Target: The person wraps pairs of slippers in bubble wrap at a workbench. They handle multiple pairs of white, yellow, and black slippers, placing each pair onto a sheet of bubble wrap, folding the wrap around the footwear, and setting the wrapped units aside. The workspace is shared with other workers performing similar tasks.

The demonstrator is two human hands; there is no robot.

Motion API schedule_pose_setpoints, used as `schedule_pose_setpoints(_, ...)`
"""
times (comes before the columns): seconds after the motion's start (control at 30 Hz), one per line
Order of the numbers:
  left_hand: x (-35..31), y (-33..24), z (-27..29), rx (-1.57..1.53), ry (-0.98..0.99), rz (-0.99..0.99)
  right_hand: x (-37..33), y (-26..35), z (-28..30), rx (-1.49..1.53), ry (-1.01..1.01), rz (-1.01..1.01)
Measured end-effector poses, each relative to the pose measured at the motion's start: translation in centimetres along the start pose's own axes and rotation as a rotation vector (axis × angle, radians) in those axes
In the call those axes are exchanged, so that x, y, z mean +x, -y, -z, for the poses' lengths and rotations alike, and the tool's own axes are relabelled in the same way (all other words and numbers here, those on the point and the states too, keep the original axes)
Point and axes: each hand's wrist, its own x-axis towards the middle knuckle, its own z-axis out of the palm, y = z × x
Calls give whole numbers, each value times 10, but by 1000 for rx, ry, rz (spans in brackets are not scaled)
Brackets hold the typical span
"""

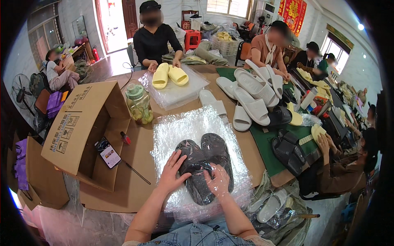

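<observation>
1. Subject items: two black slippers (199,188), lower centre of the frame, side by side, toes toward the top. Surfaces dark, with rounded toes and a broad band visible on the left one. Clear, glossy film (212,142) overlies them.
2. Left grip (172,172): one, fingers spread, laid against the left slipper's outer edge and band, thumb apart.
3. Right grip (216,181): one, over the slippers where they adjoin, fingers bent, tips at the band. Whether film or band is pinched cannot be told.
4. Underneath: one stack of crinkled, transparent plastic sheets (168,131), sheet count not determinable, on the counter (141,141).
5. Left of centre: one open corrugated cardboard box (88,117); one phone (108,153), screen lit; one small red-and-black bottle (125,138); one slim dark rod (137,172); one clear jar (139,104), rounded, green-lidded.
6. Upper centre: two pale yellow slippers (179,76), smooth, round-toed.
7. Right of centre: one heap of light grey slippers (251,107), ribbed bands, overlapping; exact count not determinable.
</observation>
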Motion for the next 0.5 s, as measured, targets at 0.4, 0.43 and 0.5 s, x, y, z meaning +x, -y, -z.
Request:
schedule_pose_setpoints(0.4, 0, 2, -1, 10, -18, -15, -2, 0, -1, 0, 8, -28)
schedule_pose_setpoints(0.43, 0, 2, -1, 7, -19, -19, -3, -1, -1, 5, -6, -19)
schedule_pose_setpoints(0.5, 0, 2, -2, -3, -20, -15, -3, -1, -2, -8, -2, -21)
